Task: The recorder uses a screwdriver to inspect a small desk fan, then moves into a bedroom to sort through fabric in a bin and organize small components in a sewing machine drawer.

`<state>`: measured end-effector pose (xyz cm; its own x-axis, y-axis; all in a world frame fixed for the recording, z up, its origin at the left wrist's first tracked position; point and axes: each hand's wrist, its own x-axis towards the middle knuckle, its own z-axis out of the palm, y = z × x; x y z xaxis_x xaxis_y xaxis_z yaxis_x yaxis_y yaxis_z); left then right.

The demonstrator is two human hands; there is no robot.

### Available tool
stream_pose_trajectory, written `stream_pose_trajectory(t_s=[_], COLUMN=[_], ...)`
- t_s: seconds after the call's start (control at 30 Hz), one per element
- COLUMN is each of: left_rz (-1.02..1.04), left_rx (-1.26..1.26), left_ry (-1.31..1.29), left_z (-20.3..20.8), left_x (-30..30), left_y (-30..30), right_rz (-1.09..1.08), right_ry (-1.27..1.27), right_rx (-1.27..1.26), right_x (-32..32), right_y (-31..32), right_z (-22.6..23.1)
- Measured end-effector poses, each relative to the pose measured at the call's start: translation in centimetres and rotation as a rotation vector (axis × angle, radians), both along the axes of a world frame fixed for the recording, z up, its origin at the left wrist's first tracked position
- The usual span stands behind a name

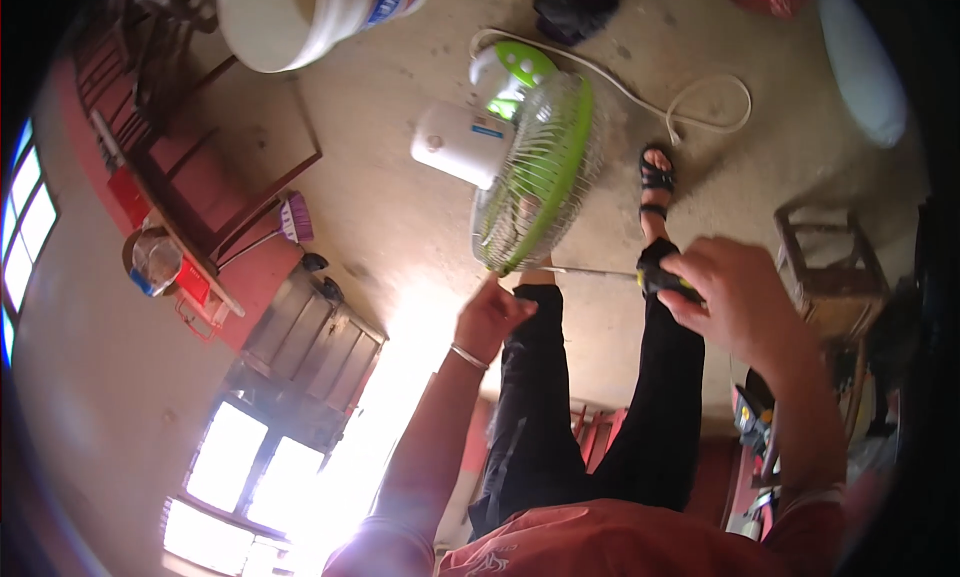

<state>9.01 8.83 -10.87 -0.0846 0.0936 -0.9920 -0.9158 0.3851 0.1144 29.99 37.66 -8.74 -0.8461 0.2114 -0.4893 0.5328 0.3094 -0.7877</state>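
A fan with a wire guard [535, 177], a green rim and a white motor housing [465, 144] is in front of me, tilted, its green and white base farthest away. My left hand [488, 320] is closed at the near edge of the guard, fingertips pinching its rim. From the right, my right hand [725, 295] grips the black and yellow handle of a screwdriver [667, 280]. Its thin metal shaft points left toward the same edge of the rim. Whether the tip touches a screw is too small to tell.
A pale power cord [715, 127] loops over the floor beyond the fan. At the far left stands a white bucket [290, 22]. To the right is a wooden stool [835, 267]. A purple broom [295, 217] leans near a wooden frame on the left. Bright light glares from the doorway.
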Motion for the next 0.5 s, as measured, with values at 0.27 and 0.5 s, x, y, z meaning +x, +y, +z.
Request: stream_pose_trajectory(t_s=[0.27, 0.5], left_rz=[-0.146, 0.122], left_rx=[0.052, -0.232], left_ry=[-0.105, 0.555], left_z=[12.2, 14.2], left_x=[9.0, -7.8], left_y=[6.4, -4.1], right_rz=[-0.092, -0.060], right_ry=[0.015, 0.077], right_rx=[-0.199, -0.397], right_x=[-0.8, -8.2], right_y=[-10.5, -12.0], right_z=[9.2, 10.9])
